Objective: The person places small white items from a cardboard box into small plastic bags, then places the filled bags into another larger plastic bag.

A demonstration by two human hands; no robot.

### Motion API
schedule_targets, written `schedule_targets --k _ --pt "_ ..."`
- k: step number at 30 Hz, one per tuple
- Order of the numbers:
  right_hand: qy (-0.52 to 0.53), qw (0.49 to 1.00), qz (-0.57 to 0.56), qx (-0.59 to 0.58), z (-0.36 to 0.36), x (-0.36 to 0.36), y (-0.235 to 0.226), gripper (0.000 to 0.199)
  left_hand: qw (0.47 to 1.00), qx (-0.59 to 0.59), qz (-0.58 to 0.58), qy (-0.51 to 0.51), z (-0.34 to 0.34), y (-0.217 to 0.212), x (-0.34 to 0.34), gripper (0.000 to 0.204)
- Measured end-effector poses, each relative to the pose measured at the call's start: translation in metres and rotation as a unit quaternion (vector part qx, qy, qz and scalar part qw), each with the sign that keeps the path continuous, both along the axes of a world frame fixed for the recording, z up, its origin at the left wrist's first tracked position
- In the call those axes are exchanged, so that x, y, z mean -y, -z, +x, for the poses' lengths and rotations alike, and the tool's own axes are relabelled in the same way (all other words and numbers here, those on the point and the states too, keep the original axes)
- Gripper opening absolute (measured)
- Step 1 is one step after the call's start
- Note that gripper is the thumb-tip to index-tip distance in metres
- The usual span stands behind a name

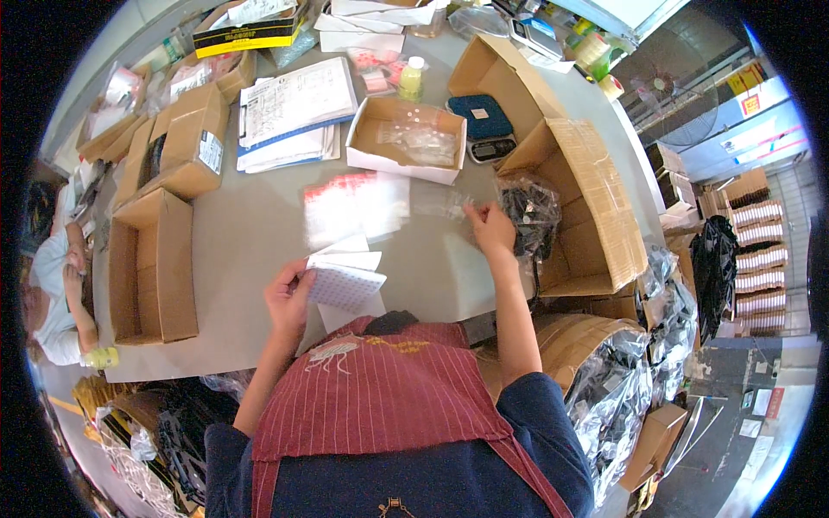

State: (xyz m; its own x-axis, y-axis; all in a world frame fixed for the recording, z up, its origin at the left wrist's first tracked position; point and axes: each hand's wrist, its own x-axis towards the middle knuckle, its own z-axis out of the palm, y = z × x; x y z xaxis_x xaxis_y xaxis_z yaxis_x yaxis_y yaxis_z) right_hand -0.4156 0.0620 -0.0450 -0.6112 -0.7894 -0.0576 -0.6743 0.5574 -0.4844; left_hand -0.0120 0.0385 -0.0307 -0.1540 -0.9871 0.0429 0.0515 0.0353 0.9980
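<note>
My left hand (290, 295) is closed on folded paper leaflets (350, 283) with a fine printed pattern, held over the near part of the table. Beyond them lies a glaring white stack of plastic bags (354, 211) with red top edges. My right hand (494, 228) is farther right, its fingers pinched on a small clear plastic bag (445, 205), which is faint and blurred. Just right of that hand, dark parts in clear plastic wrapping (531, 211) sit at the mouth of a cardboard box (596, 207).
A white carton (406, 164) of small clear pieces stands behind the bags, near clipboards with papers (298, 112) and a bottle (412, 79) of yellowish liquid. An open cardboard box (151, 268) stands left on the grey table (233, 259). Another person (60, 293) sits at far left.
</note>
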Motion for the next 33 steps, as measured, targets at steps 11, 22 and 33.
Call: schedule_targets --k 11,22,33 --pt "-0.048 0.997 -0.055 0.022 -0.025 0.022 0.014 0.028 0.999 0.037 -0.003 -0.013 0.016 0.001 0.001 0.016" --pt "-0.374 0.877 -0.221 -0.206 0.05 -0.026 -0.005 0.029 0.998 -0.002 0.027 -0.059 0.013 -0.011 0.001 0.017" --pt "-0.049 0.987 -0.147 0.032 0.013 0.038 0.012 0.03 0.999 0.011 0.001 -0.053 0.014 -0.014 0.005 0.012"
